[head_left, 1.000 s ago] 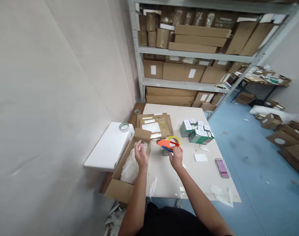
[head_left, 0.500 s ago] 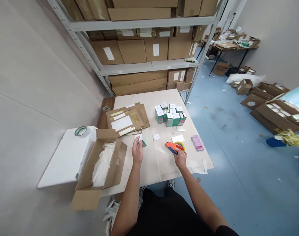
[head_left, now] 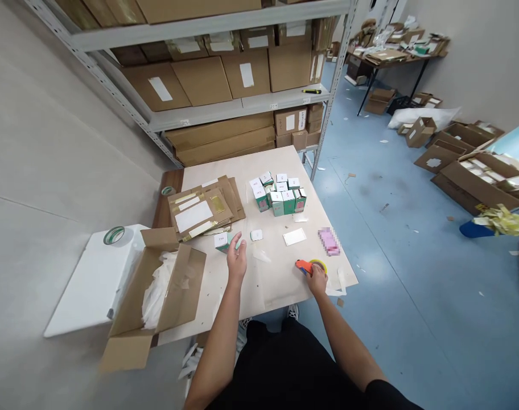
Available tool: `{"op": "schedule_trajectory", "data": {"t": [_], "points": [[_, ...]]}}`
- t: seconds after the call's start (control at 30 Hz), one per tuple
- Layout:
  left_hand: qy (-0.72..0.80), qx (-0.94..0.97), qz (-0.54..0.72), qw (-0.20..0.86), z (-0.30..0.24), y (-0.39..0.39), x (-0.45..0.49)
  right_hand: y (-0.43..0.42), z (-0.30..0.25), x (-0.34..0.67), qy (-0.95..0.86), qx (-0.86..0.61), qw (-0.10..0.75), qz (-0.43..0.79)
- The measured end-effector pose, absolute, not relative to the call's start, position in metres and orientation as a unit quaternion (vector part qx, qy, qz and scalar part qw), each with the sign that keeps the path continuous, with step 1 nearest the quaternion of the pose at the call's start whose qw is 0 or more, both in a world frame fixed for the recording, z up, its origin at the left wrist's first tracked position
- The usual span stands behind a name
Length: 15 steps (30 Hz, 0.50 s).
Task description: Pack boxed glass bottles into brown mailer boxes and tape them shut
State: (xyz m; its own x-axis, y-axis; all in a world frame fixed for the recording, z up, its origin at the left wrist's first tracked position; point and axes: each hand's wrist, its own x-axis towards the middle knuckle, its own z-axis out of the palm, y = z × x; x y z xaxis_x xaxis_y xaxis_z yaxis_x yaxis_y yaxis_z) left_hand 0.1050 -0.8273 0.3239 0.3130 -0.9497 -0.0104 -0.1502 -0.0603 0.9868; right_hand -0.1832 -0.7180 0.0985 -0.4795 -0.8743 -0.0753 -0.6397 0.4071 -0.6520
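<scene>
My right hand (head_left: 317, 281) is closed around an orange tape dispenser (head_left: 303, 266) with a yellow tape roll, low over the table's right front part. Beside a small green-and-white box (head_left: 221, 241), my left hand (head_left: 237, 261) has its fingers apart; they partly cover the box's right side, and I see no grip on it. A small white piece (head_left: 256, 234) lies just right of that hand. Farther right is a white card (head_left: 294, 236). Several green-and-white boxes (head_left: 277, 196) stand grouped toward the back of the table.
Flattened cardboard (head_left: 208, 210) lies at the table's left. An open carton (head_left: 191, 285) with white wrapping stands at the left front, near a white block (head_left: 89, 273) bearing a tape roll (head_left: 114, 235). A blurred pink item (head_left: 329, 241) lies near the right edge. Shelving (head_left: 251, 105) rises behind.
The tape dispenser has moved right and toward the table's front in my right hand, away from the white card. My left hand's fingers have spread, and the small box now shows left of them.
</scene>
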Motion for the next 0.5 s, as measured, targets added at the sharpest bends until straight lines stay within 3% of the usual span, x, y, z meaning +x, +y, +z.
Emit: {"op": "schedule_trajectory", "data": {"t": [0.27,0.5], "points": [[-0.453,0.604,-0.352,0.553,0.348,-0.83,0.103,-0.795,0.173,-0.157,0.7,-0.548,0.204,-0.41],[-0.403,0.623,-0.312,0.593,0.351,-0.811,0.156,-0.86,0.23,-0.078,0.595,-0.631,0.249,-0.432]]}}
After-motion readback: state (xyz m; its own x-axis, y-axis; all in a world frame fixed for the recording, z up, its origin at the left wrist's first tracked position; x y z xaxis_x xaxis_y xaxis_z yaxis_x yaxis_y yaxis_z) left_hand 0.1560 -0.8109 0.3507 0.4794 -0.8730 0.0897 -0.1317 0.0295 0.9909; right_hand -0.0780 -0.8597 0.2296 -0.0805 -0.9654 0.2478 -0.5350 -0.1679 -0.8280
